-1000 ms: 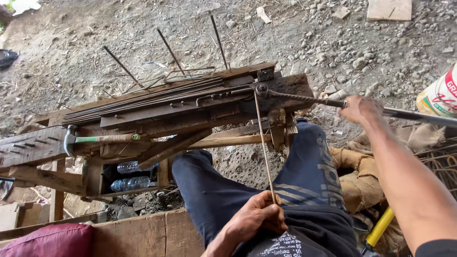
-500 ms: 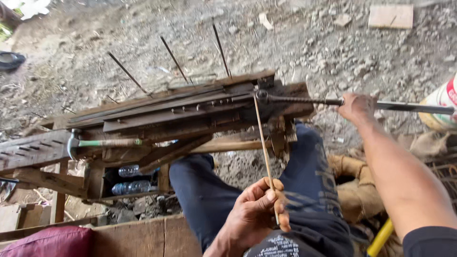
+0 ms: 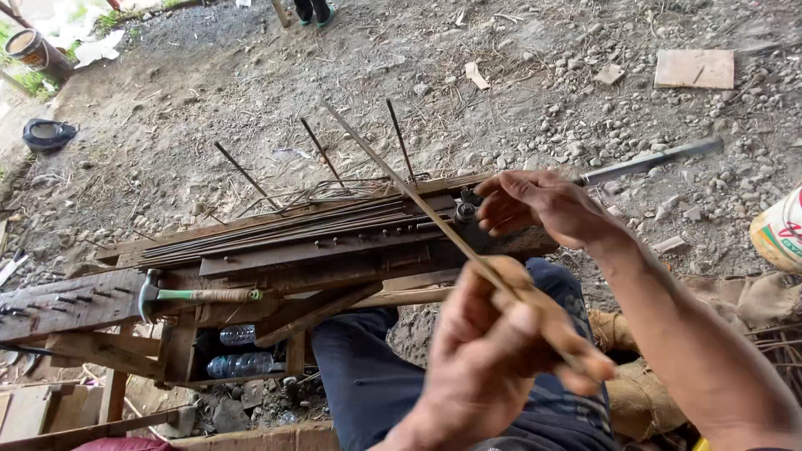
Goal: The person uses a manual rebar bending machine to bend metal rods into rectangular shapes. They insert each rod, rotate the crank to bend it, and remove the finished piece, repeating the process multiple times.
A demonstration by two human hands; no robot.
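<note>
My left hand point(image 3: 501, 359) grips a thin steel rod point(image 3: 401, 179) near its lower end; the rod slants up and to the left across the wooden bending bench point(image 3: 276, 250). My right hand point(image 3: 543, 205) rests on the near end of a long metal bending lever point(image 3: 647, 160), right by the pin fixture point(image 3: 464, 213) at the bench's right end. Several straight rods point(image 3: 292, 230) lie along the bench top. My legs in blue trousers point(image 3: 368, 367) are under the bench.
A hammer with a green handle point(image 3: 196, 294) lies on the bench's left side. Two plastic bottles point(image 3: 242, 351) sit on a lower shelf. Gravel ground lies beyond, with a wooden board point(image 3: 693, 68), a white bucket point(image 3: 781, 230) at right, and a person's feet point(image 3: 313, 10) at top.
My left hand has lifted the rod up, so it now slants away to the upper left instead of hanging down from the pin. My right hand slid along the lever toward the fixture.
</note>
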